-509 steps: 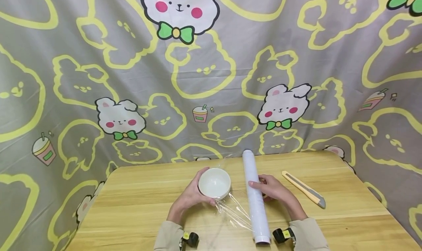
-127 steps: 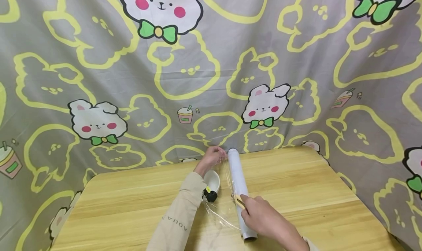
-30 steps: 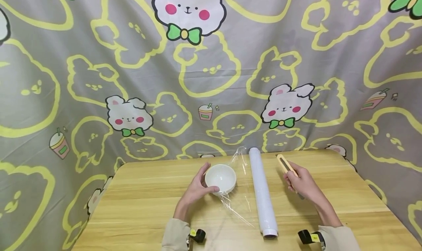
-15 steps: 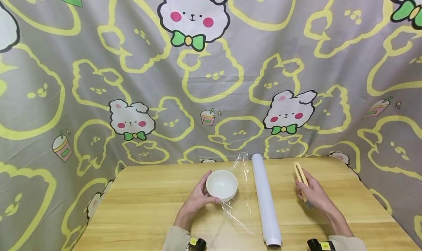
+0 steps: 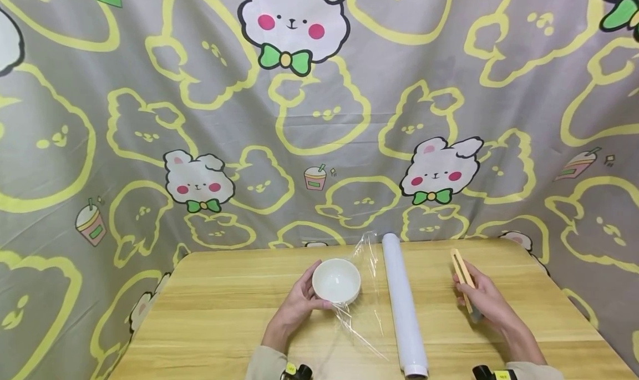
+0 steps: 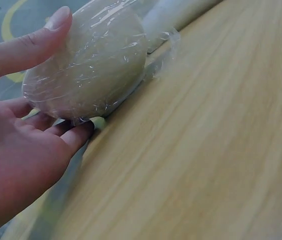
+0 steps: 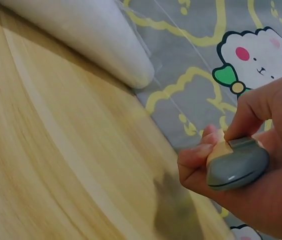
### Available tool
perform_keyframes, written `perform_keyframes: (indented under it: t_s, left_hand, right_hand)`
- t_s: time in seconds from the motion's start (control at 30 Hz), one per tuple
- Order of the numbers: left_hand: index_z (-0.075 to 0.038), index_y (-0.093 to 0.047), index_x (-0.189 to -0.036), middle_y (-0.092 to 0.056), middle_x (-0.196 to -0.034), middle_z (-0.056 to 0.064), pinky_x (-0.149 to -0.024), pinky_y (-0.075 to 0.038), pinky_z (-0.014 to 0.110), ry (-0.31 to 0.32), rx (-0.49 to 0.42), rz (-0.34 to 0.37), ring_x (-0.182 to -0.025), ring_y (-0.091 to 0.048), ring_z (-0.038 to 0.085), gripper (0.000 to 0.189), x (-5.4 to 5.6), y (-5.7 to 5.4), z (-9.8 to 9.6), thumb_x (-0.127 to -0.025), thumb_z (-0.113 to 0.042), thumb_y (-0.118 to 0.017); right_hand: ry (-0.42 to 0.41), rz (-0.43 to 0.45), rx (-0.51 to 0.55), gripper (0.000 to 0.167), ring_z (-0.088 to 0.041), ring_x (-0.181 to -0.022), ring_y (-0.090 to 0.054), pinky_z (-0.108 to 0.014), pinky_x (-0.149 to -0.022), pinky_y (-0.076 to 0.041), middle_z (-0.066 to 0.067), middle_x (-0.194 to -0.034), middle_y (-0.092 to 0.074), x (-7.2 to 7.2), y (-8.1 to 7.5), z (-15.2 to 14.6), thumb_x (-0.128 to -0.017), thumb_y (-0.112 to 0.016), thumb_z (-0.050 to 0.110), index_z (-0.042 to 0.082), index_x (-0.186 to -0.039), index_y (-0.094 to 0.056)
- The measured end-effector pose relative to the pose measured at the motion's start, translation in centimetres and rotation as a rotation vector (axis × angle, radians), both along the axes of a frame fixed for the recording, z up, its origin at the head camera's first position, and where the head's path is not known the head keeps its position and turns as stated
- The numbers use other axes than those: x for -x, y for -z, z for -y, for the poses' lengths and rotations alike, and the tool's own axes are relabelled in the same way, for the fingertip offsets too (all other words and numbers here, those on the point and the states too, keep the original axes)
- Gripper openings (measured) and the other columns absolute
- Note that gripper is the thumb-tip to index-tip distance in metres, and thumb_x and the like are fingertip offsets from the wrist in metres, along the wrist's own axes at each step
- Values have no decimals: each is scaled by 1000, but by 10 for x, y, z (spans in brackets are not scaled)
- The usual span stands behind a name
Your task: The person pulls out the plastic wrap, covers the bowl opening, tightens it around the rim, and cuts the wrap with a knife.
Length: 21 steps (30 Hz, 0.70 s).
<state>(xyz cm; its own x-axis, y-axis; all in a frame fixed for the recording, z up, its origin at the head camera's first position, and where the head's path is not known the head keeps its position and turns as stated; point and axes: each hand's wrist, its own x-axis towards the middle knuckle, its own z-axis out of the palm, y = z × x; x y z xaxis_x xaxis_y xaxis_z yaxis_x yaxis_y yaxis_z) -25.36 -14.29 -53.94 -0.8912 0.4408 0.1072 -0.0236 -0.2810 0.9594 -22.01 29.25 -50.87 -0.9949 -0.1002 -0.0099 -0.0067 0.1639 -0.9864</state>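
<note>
My left hand [image 5: 295,308] holds a small white bowl [image 5: 336,281] near the middle of the table, thumb at its near rim and fingers round its left side. Clear plastic wrap [image 6: 96,65] clings in creases to the outside of the bowl in the left wrist view, and a loose sheet of it spreads to the right in the head view. Over the table's right part, my right hand [image 5: 486,299] grips a yellow utility knife [image 5: 463,269] with a grey end [image 7: 238,165]. Between the hands lies a long white roll of cling film [image 5: 404,308].
The pale wooden table [image 5: 224,302] backs onto a grey patterned curtain [image 5: 249,119], which hangs round its far edge and sides. Dark wrist cameras are strapped at both sleeves [image 5: 267,363].
My right hand has moved right, away from the roll, with the utility knife, after earlier holding it at the film along the roll. My left hand has come back from the film's far end to the bowl.
</note>
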Motion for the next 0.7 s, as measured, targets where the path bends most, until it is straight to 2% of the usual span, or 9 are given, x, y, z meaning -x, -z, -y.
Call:
perform_keyframes:
  t_s: [0.13,0.3,0.37,0.5,0.6,0.7]
  left_hand:
    - [4,-9,-161,-18,-165,27,-116,-34,28,2,8,-25,-148,-31,36,111,1,1,1,-76,16,-79]
    - [5,-11,-161,-20,-164,28,-115,-36,28,2,8,-37,-147,-34,35,109,1,1,1,-77,13,-81]
    - [4,-12,-161,-22,-164,27,-115,-36,28,-2,8,-26,-147,-34,35,109,0,0,1,-77,13,-81]
    - [1,-14,-162,-23,-165,23,-115,-36,29,-11,18,-7,-147,-34,34,109,0,1,1,-77,12,-81]
    - [-1,-14,-162,-24,-165,22,-115,-36,29,-14,26,-6,-147,-34,33,109,0,1,1,-77,10,-82]
    - [-1,-14,-163,-23,-165,23,-115,-36,28,-14,34,-11,-147,-34,33,110,1,1,1,-77,9,-83]
  right_hand:
    - [59,15,-46,67,-11,-90,-52,-25,-65,-53,-30,-129,-44,1,4,-1,-105,-43,-3,-13,-158,-3]
    - [195,23,-255,59,-10,-94,-53,-22,-71,-53,-38,-133,-47,3,9,-3,-103,-48,1,-17,-153,-23]
    - [243,23,-330,57,-11,-92,-53,-21,-70,-52,-37,-129,-51,3,10,-4,-102,-50,3,-18,-151,-30]
    - [345,-12,-467,52,-14,-83,-53,-22,-63,-48,-27,-111,-61,2,12,-5,-99,-57,7,-17,-143,-45]
    - [372,-34,-563,46,-17,-81,-54,-25,-63,-45,-20,-102,-64,1,12,-7,-96,-61,9,-14,-135,-54]
    - [330,-35,-614,43,-24,-83,-58,-31,-67,-45,-21,-100,-65,1,11,-11,-96,-62,12,-15,-129,-57]
